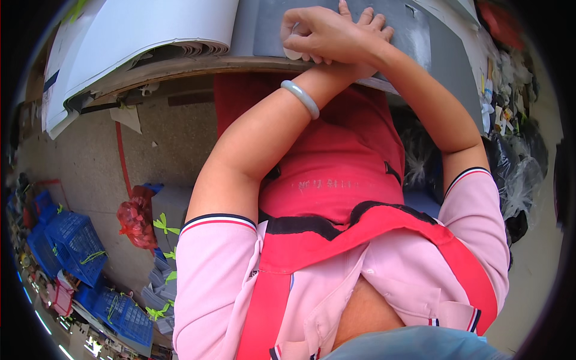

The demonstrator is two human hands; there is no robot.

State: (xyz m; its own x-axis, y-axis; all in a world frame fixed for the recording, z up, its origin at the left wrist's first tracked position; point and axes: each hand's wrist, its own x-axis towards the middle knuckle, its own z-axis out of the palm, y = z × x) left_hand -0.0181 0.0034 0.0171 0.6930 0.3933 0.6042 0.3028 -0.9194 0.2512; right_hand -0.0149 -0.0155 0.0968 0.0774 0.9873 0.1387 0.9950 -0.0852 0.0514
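My forearms cross at the wrists over the grey sheet or board (273, 33) on the table. Beyond the crossing, my left hand (375, 24) lies with its fingers spread on the dark surface; its palm is hidden by the other hand. A pale bracelet (301, 99) circles my left forearm. Over the left wrist passes my right hand (327, 35), pointing left with its fingers curled. Next to its thumb shows a small whitish piece (293, 54), too little seen to name. A whitish smear (420, 39) marks the board to the right.
A thick stack of large white sheets (144, 36) bends over the table's left part. Blue plastic crates (78, 246) and a red bag (138, 219) stand on the floor at left. Clear and black plastic bags (519, 174) crowd the right side. My red apron (342, 162) touches the table edge.
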